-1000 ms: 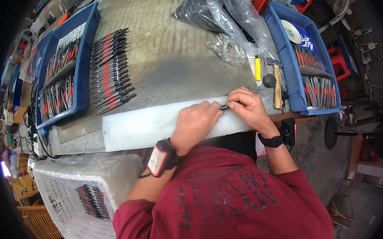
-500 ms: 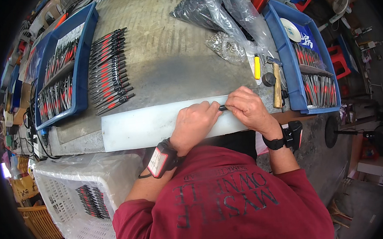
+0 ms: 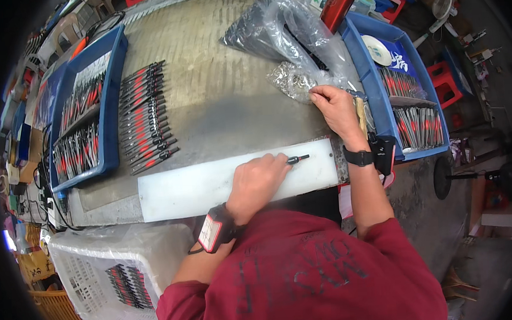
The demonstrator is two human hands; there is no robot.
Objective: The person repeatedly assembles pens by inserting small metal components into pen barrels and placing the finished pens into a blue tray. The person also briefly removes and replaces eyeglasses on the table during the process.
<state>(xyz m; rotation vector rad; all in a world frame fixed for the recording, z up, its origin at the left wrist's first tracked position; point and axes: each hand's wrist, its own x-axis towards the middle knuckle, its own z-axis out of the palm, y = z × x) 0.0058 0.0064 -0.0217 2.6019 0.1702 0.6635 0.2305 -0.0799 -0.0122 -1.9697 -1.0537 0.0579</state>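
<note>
My left hand (image 3: 260, 182) is closed around a slim dark pen-like tool above the white board. Only the tool's black end (image 3: 298, 159) sticks out past my fingers, pointing right; the rest is hidden in the fist. My right hand (image 3: 336, 111) is at the edge of a clear bag of small shiny metal pieces (image 3: 291, 80). Its thumb and index finger are pinched together there, and whatever they may hold is too small to make out. Under my left hand lies the long white board (image 3: 181, 191), along the near table edge.
Left of centre runs a column of black-and-red pen-like tools (image 3: 145, 120). Blue bins hold more at left (image 3: 110, 116) and right (image 3: 357, 48). A large clear bag (image 3: 318, 27), red flask (image 3: 339, 5) and wooden-handled hammer (image 3: 360, 115) lie right. A white basket (image 3: 67, 242) stands lower left.
My right hand has left the tool at my left hand and moved up and away to the bag of metal pieces. My left hand keeps the tool. The view has shifted slightly.
</note>
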